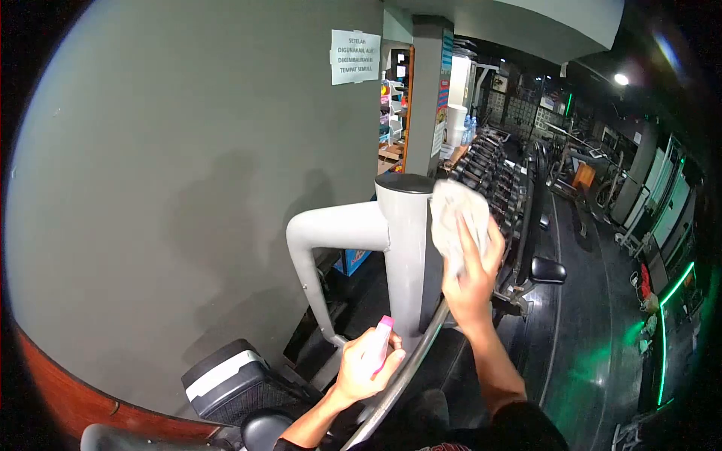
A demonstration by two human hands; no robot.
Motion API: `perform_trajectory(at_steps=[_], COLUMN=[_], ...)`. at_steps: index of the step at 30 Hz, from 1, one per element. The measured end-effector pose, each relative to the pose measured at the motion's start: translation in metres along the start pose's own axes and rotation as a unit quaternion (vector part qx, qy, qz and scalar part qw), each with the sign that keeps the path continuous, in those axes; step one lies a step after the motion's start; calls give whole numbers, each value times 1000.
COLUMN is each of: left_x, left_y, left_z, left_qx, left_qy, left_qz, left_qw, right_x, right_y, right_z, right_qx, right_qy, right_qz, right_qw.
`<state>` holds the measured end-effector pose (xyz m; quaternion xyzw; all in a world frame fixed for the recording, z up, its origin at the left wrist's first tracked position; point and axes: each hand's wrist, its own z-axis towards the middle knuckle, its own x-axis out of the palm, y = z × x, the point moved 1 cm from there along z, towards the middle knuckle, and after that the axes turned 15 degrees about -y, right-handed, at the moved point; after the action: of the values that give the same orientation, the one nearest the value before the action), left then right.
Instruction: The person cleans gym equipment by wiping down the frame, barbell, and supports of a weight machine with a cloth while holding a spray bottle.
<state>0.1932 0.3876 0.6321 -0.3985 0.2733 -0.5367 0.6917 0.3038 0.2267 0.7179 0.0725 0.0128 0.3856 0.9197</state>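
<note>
In my left hand (366, 366) is a small pink bottle (382, 338), its pink top pointing up and my fingers wrapped round its body. Raised on the right, my right hand (472, 278) grips a folded white cloth (457, 214), fingers spread over its face. The cloth is at the right side of a light grey machine post (406, 255) with a black cap (404, 183); whether it touches the post I cannot tell. A bent grey tube (331, 228) joins the post from the left. Below my hands a slanting metal bar (402, 379) runs between my forearms.
A black padded seat with a white stripe (226, 376) stands at lower left by the grey wall (188, 150). Racks of dumbbells (481, 161) line the right of the pillar (429, 98). Further right, gym machines and a green light strip (662, 353) border the dark floor (579, 323).
</note>
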Motion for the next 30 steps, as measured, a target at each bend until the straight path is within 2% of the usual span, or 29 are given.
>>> perform_trajectory(at_steps=[2,3,4,6,9,10,12,15,16,19,22,24,26,28,29,30], left_x=[-3,-4,-6,-11,-20,-20,-21,-22,-22,-31,-36,-35,-33,-30,-28,-26], left_y=[3,3,2,1,1,3,4,4,5,5,6,8,7,4,4,4], left_z=[-2,-2,-1,0,-2,-2,-2,-4,-5,-9,-12,-12,-10,-9,-9,-9], left_qx=[-13,-15,21,60,-4,-6,-2,-11,-14,-17,-33,-35,-38,-24,-26,-36], left_qy=[3,6,4,6,-35,-32,-44,-47,-50,-22,-22,-26,-30,-18,-19,-11], left_qz=[-17,-17,1,17,-11,-13,-27,-39,-45,-35,-38,-35,-34,-28,-27,-35], left_qw=[1000,1000,1000,998,999,999,999,998,998,999,999,998,998,999,999,999], right_x=[16,24,27,22,9,5,-1,-11,-14,-19,-19,-18,-5,17,28,33], right_y=[3,3,3,3,3,4,4,0,-1,-9,4,16,28,21,16,15], right_z=[19,20,17,12,1,-7,-33,-74,-89,-103,-57,-9,32,44,39,31], right_qx=[-73,-78,-91,-104,-127,-127,-143,-133,-92,-53,-40,-65,-81,-152,-179,-179], right_qy=[68,106,130,141,195,197,277,366,417,587,551,364,229,128,143,143], right_qz=[-103,-139,-185,-200,-235,-238,-266,-255,-242,-173,-112,-35,-54,-154,-217,-215], right_qw=[990,982,970,964,944,943,912,885,871,789,826,928,969,968,949,949])
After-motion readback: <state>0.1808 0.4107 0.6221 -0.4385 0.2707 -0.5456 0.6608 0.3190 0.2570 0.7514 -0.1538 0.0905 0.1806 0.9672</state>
